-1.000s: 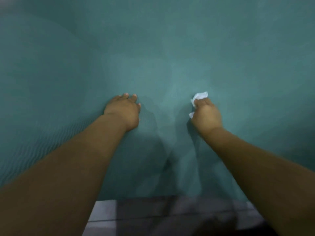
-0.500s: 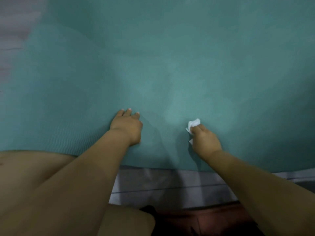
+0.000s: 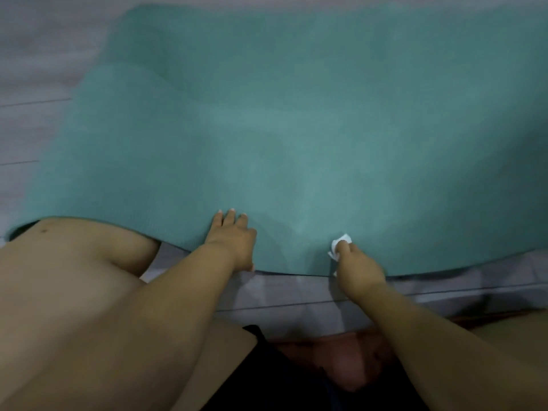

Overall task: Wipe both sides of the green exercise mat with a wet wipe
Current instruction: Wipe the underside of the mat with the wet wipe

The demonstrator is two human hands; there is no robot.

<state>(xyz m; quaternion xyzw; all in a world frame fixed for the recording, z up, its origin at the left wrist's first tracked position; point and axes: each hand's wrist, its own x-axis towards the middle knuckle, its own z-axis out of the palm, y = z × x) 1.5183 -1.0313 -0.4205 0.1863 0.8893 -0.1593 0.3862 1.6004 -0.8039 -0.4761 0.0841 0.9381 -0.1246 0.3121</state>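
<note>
this looks like an indoor room, probably in a home, though nothing settles which room. a green exercise mat lies spread flat on a pale grey floor with thin dark seams running across it like planks or tiles. the person kneels barelegged at the mat's near edge.

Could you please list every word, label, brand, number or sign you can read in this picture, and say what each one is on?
There is no readable text.
Green mat: plain surface, no logo or print visible.
White wipe held in the right hand: blank.
Left hand lies flat on the mat; nothing written nearby.
Grey floor: only seam lines.
The picture is soft, so any tiny mark would be lost.
</note>
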